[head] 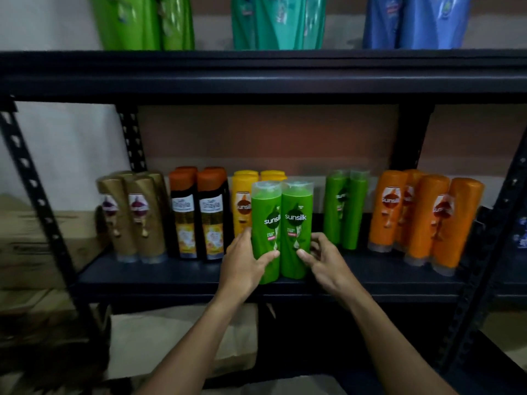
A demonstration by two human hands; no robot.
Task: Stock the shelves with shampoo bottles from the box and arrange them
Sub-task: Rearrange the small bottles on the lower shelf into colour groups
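Dark metal shelf point(176, 276), middle level, two green sunsilk bottles at its front edge

Both forearms come up from the bottom, angled in toward each other. Left hand point(242, 265) wraps the left green bottle point(266, 223) low down, thumb across the front and fingers round the outer side. Right hand point(326, 262) mirrors that on the right green bottle point(296, 220), so each hand's gripping one. The pair stands upright, touching side by side. Along the back from the left end: gold bottles point(134, 218), black bottles point(198, 215) with orange caps, yellow bottles point(243, 195) right behind the pair, two more green bottles point(346, 212), then orange bottles point(422, 220). Top shelf has big green, teal and blue ones.
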